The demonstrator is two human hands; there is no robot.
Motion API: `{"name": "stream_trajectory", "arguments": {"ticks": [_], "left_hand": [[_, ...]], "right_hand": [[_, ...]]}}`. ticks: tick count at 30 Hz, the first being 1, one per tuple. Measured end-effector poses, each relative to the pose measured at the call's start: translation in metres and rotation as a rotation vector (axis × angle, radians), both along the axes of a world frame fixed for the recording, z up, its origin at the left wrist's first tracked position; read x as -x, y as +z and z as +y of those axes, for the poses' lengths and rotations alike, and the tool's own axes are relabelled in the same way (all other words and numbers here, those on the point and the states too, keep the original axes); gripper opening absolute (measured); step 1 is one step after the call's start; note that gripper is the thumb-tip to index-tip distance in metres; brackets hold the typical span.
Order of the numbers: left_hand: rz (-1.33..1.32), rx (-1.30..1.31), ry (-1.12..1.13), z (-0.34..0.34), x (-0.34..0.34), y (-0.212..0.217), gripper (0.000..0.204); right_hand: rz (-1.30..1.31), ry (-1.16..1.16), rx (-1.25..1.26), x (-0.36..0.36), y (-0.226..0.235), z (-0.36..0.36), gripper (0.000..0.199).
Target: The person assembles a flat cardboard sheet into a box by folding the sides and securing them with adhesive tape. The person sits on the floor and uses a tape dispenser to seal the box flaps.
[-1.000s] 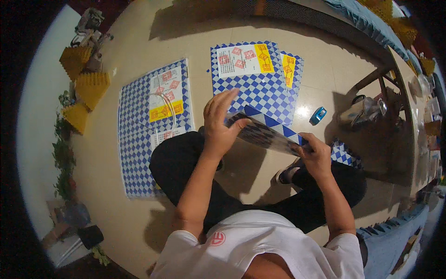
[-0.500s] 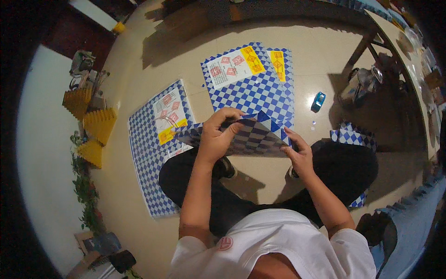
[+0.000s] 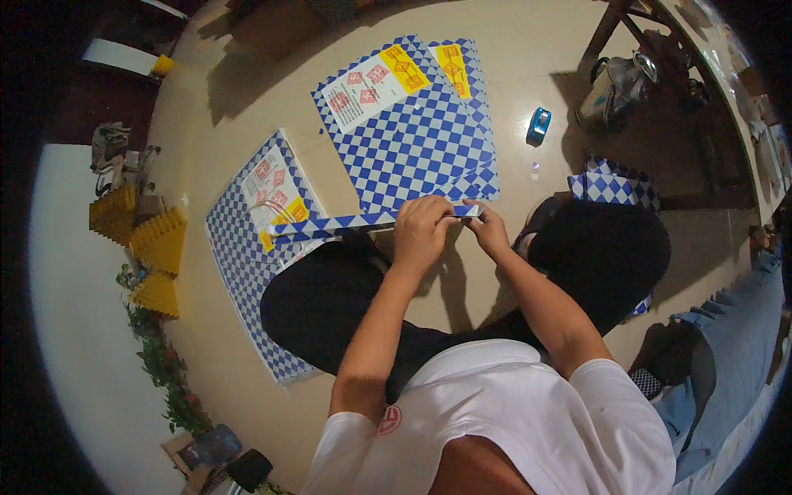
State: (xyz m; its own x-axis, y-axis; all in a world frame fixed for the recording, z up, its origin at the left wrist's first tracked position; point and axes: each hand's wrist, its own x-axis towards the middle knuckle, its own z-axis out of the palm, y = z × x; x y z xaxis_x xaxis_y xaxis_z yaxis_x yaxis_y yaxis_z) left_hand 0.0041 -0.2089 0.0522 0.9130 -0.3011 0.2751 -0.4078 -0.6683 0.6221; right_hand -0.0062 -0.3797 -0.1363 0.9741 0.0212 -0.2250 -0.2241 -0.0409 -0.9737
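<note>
- Two hands are pinching one folded blue-and-white checked strip [image 3: 371,221] above the person's lap: the left hand [image 3: 421,233] is closing its grip over the strip's right part, and the right hand [image 3: 488,229] is nipping the right end with its fingertips.
- Judging by this, the fold is coming out best if both grips are pressing the crease flat and keeping the edges matched along the strip.
- Just beyond the strip, a large checked sheet [image 3: 417,136] is lying on the floor [image 3: 528,66], bearing a white rectangular label with red squares and yellow patches.
- Left of the strip, another checked sheet [image 3: 247,247] is carrying a similar label.
</note>
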Motion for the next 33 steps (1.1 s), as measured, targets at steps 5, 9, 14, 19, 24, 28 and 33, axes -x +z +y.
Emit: {"name": "stream_trajectory", "arguments": {"ticks": [5, 9, 14, 19, 24, 28, 33], "left_hand": [[0.057, -0.036, -0.024, 0.002, 0.001, -0.031, 0.009], [0.046, -0.068, 0.005, -0.001, -0.006, -0.045, 0.008], [-0.010, -0.062, 0.037, -0.009, -0.012, -0.045, 0.009], [0.018, -0.086, 0.068, -0.006, -0.013, -0.047, 0.009], [-0.038, -0.110, 0.074, -0.009, -0.017, -0.045, 0.011], [-0.017, -0.135, 0.075, -0.009, -0.018, -0.045, 0.009], [-0.042, -0.128, 0.070, -0.011, -0.021, -0.052, 0.010]], "right_hand": [[0.073, 0.048, 0.115, 0.003, -0.005, 0.006, 0.051], [0.104, 0.051, 0.121, 0.003, 0.009, 0.004, 0.047], [0.249, -0.093, -0.512, 0.006, 0.018, -0.011, 0.036], [0.219, -0.165, -0.529, 0.009, 0.064, -0.002, 0.034], [0.174, -0.185, -0.488, 0.010, 0.074, 0.001, 0.035], [0.117, -0.211, -0.437, 0.009, 0.078, 0.005, 0.034], [0.099, -0.221, -0.467, 0.007, 0.076, 0.003, 0.030]]}}
